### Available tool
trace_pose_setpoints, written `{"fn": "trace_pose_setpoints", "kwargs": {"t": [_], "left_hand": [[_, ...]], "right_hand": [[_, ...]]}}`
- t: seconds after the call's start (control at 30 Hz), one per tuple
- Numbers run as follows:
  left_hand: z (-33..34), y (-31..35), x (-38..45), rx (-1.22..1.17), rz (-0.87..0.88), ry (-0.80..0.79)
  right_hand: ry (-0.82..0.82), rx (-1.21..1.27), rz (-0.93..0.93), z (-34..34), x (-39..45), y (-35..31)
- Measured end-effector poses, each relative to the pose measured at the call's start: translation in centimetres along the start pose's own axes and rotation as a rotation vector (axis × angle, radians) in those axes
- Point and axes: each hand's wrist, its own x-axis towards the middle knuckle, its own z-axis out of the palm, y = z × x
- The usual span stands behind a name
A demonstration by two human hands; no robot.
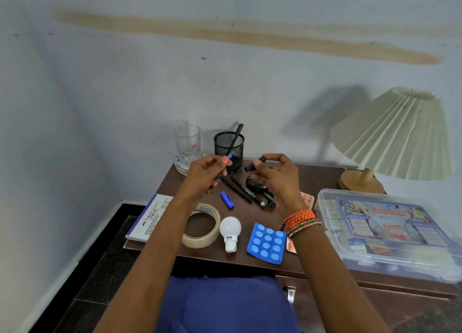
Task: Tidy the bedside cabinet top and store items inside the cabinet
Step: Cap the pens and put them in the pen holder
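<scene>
From the head view I see both hands raised over the back of the cabinet top (312, 180). My left hand (202, 175) has its fingers curled round a blue-tipped pen (228, 156), pinched between thumb and forefinger, the blue end poking out toward the mesh pen holder (228, 147) just behind it. My right hand (273, 175) pinches a black pen cap (252, 166) at the fingertips; the cap sits apart from the pen tip, a small gap between the two hands.

Directly under the two grips lie two black pens (241, 189) side by side, and just beside them, below the right hand, a black corded object (262, 195) that I cannot identify. A loose blue cap (227, 200) lies below the left hand. Nearer to me than that grip are a tape roll (202, 229), a white bulb (230, 232) and, further left, a Faber-Castell box (150, 219) at the cabinet edge. Below the right wrist a blue blister pack (267, 242) lies flat, with orange tablet strips (307, 199) partly hidden behind the wrist. Right of the right hand stand a clear first aid box (390, 230) and a pleated lamp (392, 135). Behind the left hand a drinking glass (187, 145) stands beside the pen holder, which has one black pen (236, 135) leaning in it
</scene>
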Motion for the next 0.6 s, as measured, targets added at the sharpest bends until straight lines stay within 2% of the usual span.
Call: {"fn": "trace_pose_setpoints", "kwargs": {"t": [0.17,0.37,0.6], "left_hand": [[0.8,0.7,-3.0,0.010,0.014,-0.035],[0.8,1.0,-4.2,0.053,0.008,-0.023],[0.6,1.2,-4.4,0.087,0.008,-0.037]], "right_hand": [[-0.011,-0.007,-0.158,0.8,-2.8,-0.8],[0.113,0.021,-0.268,1.1,-4.0,-0.6],[0.007,-0.112,-0.346,1.7,-4.6,-1.3]]}}
